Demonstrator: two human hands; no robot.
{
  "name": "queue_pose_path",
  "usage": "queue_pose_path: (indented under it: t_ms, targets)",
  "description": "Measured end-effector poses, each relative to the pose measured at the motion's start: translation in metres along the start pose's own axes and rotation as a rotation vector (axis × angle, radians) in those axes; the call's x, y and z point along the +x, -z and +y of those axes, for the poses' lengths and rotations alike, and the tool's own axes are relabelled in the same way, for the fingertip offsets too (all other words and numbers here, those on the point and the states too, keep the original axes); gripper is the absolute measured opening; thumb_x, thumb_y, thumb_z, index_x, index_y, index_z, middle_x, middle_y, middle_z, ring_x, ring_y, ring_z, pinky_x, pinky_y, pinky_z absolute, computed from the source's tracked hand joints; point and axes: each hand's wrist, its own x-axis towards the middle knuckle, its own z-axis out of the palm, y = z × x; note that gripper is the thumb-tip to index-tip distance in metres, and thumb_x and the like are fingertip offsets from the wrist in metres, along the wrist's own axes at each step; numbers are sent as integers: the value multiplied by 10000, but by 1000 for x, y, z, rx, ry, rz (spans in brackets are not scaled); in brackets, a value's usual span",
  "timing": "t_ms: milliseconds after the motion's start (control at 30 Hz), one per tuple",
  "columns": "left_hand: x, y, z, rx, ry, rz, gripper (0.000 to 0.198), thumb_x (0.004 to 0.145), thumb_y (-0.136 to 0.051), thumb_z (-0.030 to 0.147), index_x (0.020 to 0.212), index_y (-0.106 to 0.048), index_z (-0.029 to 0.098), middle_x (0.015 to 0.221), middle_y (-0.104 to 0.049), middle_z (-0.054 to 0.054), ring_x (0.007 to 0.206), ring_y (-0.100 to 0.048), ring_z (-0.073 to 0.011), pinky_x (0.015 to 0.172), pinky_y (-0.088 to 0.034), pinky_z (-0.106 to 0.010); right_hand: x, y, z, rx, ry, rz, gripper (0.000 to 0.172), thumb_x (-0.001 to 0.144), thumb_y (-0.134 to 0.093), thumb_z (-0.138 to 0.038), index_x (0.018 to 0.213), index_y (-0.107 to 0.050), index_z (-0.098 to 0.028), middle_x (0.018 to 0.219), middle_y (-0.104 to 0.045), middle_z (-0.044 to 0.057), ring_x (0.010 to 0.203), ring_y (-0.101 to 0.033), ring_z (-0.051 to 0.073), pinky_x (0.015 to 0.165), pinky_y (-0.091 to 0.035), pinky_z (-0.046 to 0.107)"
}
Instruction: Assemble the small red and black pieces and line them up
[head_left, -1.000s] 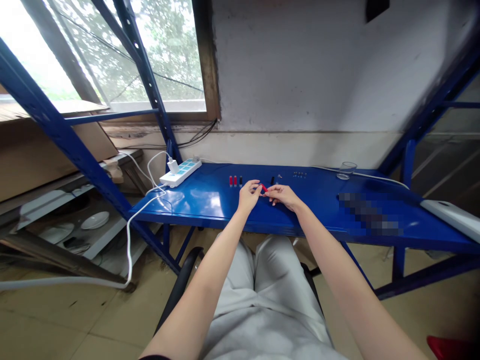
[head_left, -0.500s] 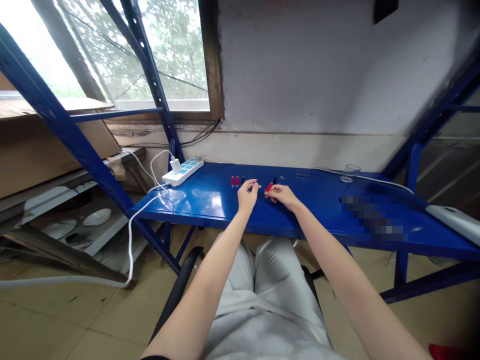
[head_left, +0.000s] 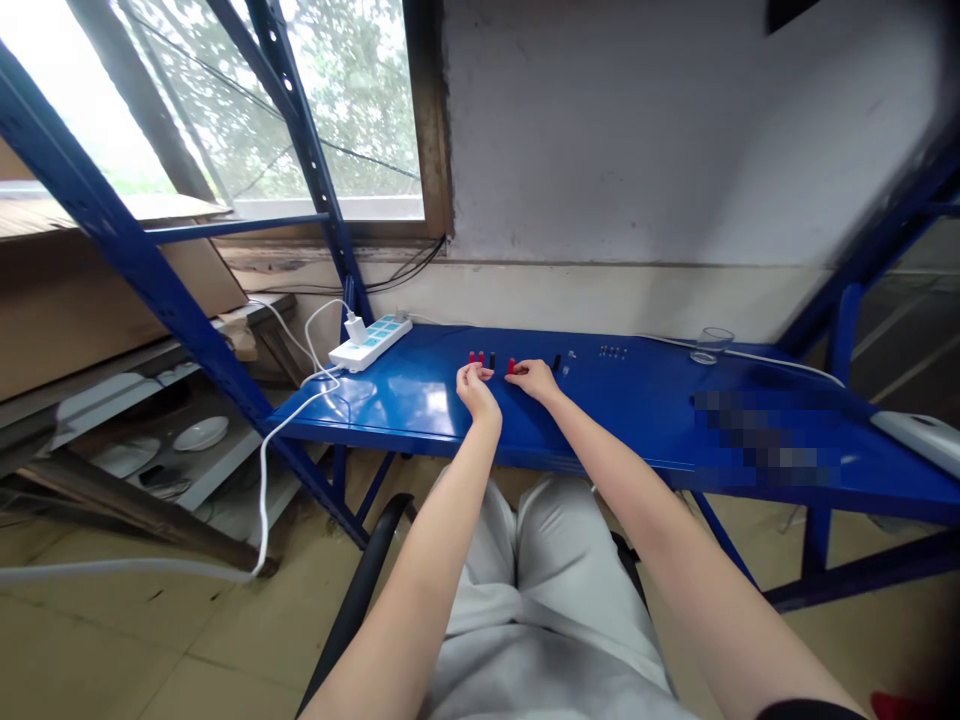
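One small red piece (head_left: 511, 366), upright, pinched between thumb and fingers of the right grip (head_left: 535, 380); whether its base meets the tabletop (head_left: 637, 410) cannot be told. One left grip (head_left: 478, 392), fingers loosely curled; contents, if any, cannot be told. Just beyond the left grip, standing in a row: two red pieces (head_left: 481, 357) and one black piece (head_left: 492, 360), the held piece a little to their right. Beyond the right grip: one further black piece (head_left: 556, 362), apart from the row, with a few tiny bits (head_left: 572, 354) near it. Farther right: one cluster of small bits (head_left: 613, 352), then one clear glass (head_left: 711, 345). Status, as judged from the layout: three pieces lined up, a fourth in hand and not yet released, the further black piece and loose bits untouched.
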Motion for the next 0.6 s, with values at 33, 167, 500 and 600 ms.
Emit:
queue_pose_path:
  t_ms: [33,167,500,600]
  targets:
    - [1,0,-1,4,2,-2,224,804,-310,313,794,-480,168,680,-567,-32,667,-563,-118,617,-401,-237,1,-2,-3,-46,-26,9,145,610,-663,-309,679,-637,-185,743,-664,42,739,-601,191,674,-426,290]
    - [1,-1,-4,15,-8,-36,220,790,-316,326,793,-473,173,672,-559,-29,665,-559,-121,612,-395,-238,3,-9,-12,-142,-92,35,125,635,-642,-289,722,-652,-200,819,-681,39,825,-607,208,746,-419,314]
    - [-2,-2,3,-71,49,-33,139,761,-374,218,727,-497,163,600,-551,-6,594,-534,-101,631,-422,-236,6,-19,-19,-172,-81,38,152,668,-635,-328,743,-647,-196,853,-681,63,863,-608,225,791,-396,335]
    - [-2,-2,3,-84,54,-32,136,758,-377,213,719,-497,163,586,-542,-2,583,-530,-99,637,-426,-237,6,-21,-18,-179,-84,38,158,673,-631,-336,745,-647,-197,848,-680,63,860,-609,223,784,-396,327]
